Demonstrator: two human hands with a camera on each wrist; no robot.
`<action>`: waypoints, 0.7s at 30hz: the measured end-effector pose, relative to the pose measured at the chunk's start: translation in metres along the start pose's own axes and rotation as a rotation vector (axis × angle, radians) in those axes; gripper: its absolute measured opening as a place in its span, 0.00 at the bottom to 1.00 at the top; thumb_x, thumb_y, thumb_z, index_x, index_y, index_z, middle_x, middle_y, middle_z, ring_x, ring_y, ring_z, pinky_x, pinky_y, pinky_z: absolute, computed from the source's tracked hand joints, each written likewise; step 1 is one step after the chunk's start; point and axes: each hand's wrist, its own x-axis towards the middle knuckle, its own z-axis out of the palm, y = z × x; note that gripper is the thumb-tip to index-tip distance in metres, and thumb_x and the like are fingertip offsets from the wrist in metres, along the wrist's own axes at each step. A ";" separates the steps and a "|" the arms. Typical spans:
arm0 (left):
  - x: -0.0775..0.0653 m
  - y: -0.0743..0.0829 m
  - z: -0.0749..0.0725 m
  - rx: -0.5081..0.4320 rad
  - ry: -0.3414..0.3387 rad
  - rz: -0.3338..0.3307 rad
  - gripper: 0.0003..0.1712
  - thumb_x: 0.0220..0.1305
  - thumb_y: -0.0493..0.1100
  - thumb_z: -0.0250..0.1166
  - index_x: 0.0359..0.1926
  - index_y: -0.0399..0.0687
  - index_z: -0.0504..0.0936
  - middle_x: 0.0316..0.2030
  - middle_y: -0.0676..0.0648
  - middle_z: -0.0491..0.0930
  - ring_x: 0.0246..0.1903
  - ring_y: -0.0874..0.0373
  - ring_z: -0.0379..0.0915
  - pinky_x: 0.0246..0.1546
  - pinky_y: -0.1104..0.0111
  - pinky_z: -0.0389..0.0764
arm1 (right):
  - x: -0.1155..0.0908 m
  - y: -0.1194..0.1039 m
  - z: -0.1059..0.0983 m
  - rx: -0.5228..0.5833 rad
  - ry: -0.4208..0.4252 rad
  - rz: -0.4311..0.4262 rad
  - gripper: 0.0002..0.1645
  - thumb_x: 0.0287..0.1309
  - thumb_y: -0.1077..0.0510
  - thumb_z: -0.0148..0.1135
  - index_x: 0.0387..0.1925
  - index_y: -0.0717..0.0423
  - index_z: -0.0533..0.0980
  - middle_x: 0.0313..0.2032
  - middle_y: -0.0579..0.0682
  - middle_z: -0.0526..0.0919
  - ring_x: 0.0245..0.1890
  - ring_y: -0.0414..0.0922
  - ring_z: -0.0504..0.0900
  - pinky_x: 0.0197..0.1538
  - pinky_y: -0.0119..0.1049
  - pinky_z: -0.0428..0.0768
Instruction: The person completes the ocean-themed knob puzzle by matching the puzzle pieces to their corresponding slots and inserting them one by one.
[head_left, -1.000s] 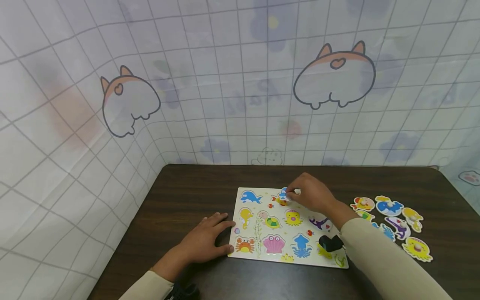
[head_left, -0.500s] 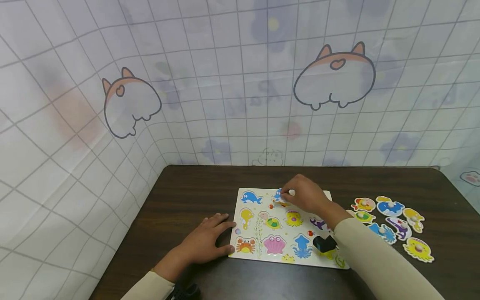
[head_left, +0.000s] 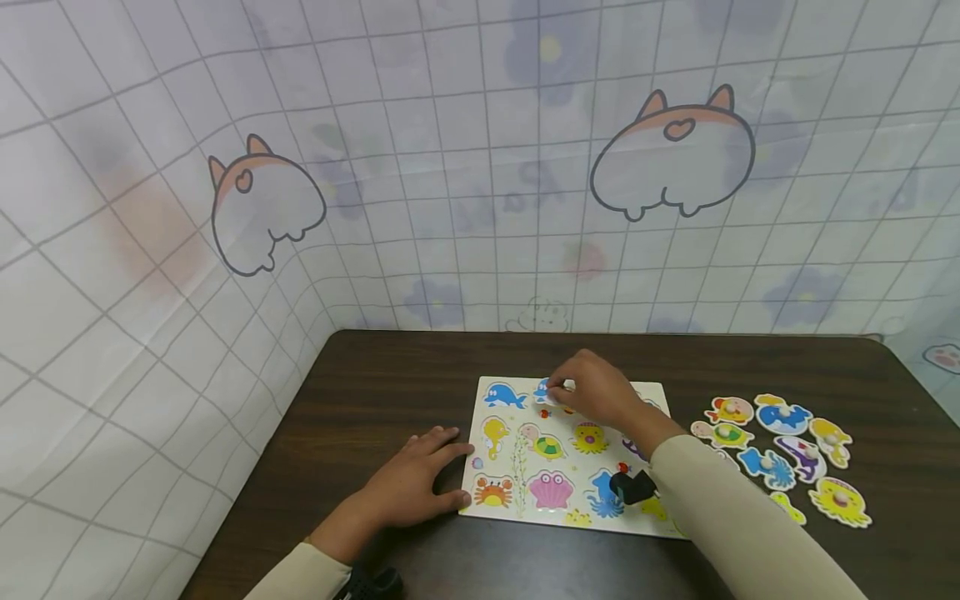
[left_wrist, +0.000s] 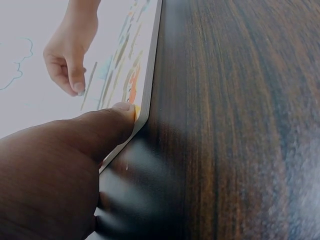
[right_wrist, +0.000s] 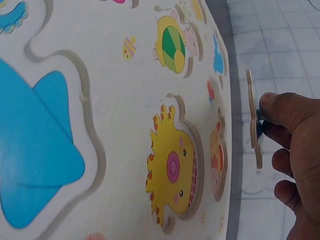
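Observation:
My right hand (head_left: 596, 387) is over the upper part of the flat sea-animal puzzle board (head_left: 588, 464). Its thumb and fingers pinch the knob of a blue puzzle piece (head_left: 542, 392), just right of the printed blue whale (head_left: 505, 395). Seen edge-on in the right wrist view, the thin wooden piece (right_wrist: 252, 117) is held up off the board, its printed face mostly hidden. My left hand (head_left: 412, 483) lies with fingers extended at the board's left edge. In the left wrist view its thumb (left_wrist: 117, 122) presses on the board near a corner.
Several knobbed puzzle pieces lie on the dark wooden table (head_left: 390, 375) right of the board, among them a yellow octopus piece (head_left: 840, 502) and a blue squid piece (head_left: 767, 467). A patterned cloth wall (head_left: 450, 250) stands behind the table.
My right hand has moved left across the top of the board, carrying the blue puzzle piece closer to the printed whale. The left hand has stayed in place.

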 end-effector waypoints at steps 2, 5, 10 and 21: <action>0.000 0.000 -0.001 -0.006 0.001 0.003 0.40 0.65 0.67 0.66 0.74 0.61 0.71 0.76 0.45 0.61 0.76 0.43 0.52 0.73 0.42 0.54 | 0.002 -0.002 0.001 0.005 0.000 0.002 0.05 0.62 0.53 0.73 0.39 0.45 0.90 0.38 0.38 0.84 0.45 0.44 0.75 0.49 0.45 0.81; -0.001 0.000 -0.001 -0.018 -0.001 0.005 0.40 0.65 0.67 0.66 0.74 0.60 0.71 0.76 0.45 0.61 0.76 0.42 0.52 0.73 0.41 0.54 | 0.005 -0.003 0.004 0.014 -0.011 0.013 0.05 0.63 0.52 0.73 0.40 0.44 0.90 0.37 0.38 0.83 0.45 0.43 0.75 0.49 0.44 0.80; -0.001 0.001 -0.002 -0.018 -0.007 -0.006 0.40 0.65 0.67 0.66 0.74 0.61 0.70 0.76 0.46 0.60 0.76 0.43 0.51 0.74 0.42 0.53 | 0.008 -0.006 0.008 0.018 -0.030 0.028 0.05 0.64 0.52 0.72 0.40 0.43 0.89 0.38 0.37 0.82 0.44 0.42 0.74 0.48 0.44 0.80; 0.000 -0.001 0.001 -0.013 -0.013 -0.023 0.40 0.65 0.67 0.66 0.74 0.63 0.70 0.77 0.47 0.60 0.77 0.44 0.50 0.74 0.43 0.52 | 0.015 -0.012 0.016 0.002 -0.017 0.030 0.05 0.64 0.52 0.72 0.40 0.44 0.89 0.38 0.38 0.83 0.47 0.43 0.75 0.52 0.46 0.80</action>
